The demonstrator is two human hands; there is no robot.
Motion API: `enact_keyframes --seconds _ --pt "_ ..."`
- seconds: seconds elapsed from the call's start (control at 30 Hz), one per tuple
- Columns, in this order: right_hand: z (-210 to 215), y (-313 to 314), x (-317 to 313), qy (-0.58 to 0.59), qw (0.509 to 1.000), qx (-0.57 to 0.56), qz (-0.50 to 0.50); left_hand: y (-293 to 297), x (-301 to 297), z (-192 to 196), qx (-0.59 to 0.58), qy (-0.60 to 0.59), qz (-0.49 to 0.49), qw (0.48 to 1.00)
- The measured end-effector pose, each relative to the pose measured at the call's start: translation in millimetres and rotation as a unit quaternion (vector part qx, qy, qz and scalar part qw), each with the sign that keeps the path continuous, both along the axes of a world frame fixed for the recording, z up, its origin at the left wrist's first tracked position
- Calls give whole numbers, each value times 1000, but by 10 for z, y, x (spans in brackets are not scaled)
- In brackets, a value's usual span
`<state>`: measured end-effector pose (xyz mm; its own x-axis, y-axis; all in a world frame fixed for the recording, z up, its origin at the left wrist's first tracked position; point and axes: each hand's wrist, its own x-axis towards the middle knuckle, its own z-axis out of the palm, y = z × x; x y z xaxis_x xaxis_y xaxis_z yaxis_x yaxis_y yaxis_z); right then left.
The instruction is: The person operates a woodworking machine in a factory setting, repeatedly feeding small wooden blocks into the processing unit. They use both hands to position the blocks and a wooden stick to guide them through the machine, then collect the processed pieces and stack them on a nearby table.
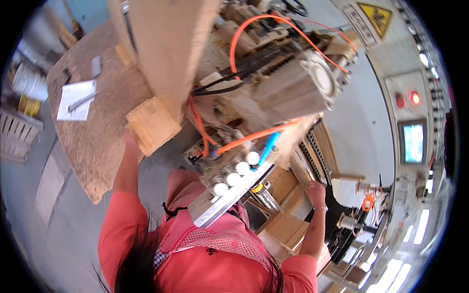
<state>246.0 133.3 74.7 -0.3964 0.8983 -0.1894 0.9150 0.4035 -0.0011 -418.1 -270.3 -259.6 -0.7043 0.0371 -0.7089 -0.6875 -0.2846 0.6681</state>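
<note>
My left hand (129, 138) grips the near left edge of a stack of light wooden pieces (154, 124) at the edge of the brown worktable (110, 122). Most of its fingers are hidden by the wood. Far to the right, my right hand (316, 191) is curled closed beside the machine's chain track (315, 154). What it holds, if anything, is hidden. Below and left of that hand lies a stack of wooden boards (283, 227).
Between my arms stands a machine with a large cylinder (293, 88), an orange hose (273, 132) and white round knobs (234, 179). A control panel with a lit screen (413, 141) is at the right. Paper (77, 100) with a metal tool (82, 101) lies on the worktable.
</note>
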Motion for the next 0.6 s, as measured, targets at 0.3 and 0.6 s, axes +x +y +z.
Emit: enact_keyframes --seconds 0.3,0.6 --pt "61 771 -666 89 992 33 80 -530 294 -284 -567 328 -418 629" --pt "91 2080 -1664 239 940 158 186 -475 2672 357 -306 104 -289 901"
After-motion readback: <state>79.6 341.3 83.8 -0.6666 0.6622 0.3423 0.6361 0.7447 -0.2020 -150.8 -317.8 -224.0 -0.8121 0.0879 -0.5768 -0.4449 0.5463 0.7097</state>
